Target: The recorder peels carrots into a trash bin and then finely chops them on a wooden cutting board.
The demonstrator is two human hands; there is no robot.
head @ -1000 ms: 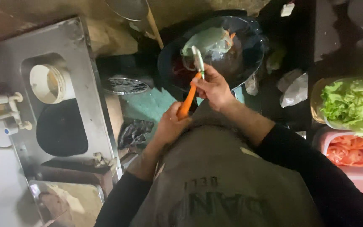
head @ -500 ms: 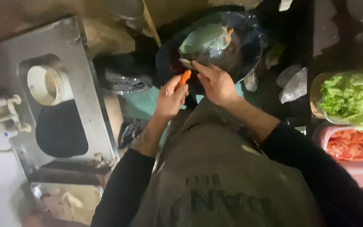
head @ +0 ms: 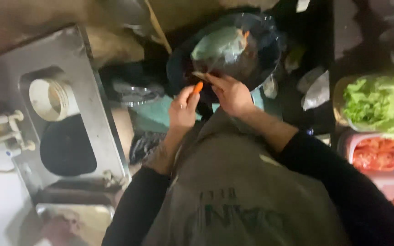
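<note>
A: What do you count?

B: Two hands, left hand [head: 182, 110] and right hand [head: 231, 94], at centre. One carrot [head: 198, 87] between them. One dark bowl [head: 270, 54] at twelve o'clock.

A: And at the sides?

B: One steel sink [head: 85, 86] at nine o'clock, with one tap [head: 6, 132]. At three o'clock, one heap of lettuce [head: 379, 102] and one tray of tomatoes [head: 379, 157].

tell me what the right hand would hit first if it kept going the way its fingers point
The right hand points up and left in the picture, toward the orange carrot held by the left hand. It would probably meet the carrot tip first, with the dark bowl beyond; depth is unclear.
</note>
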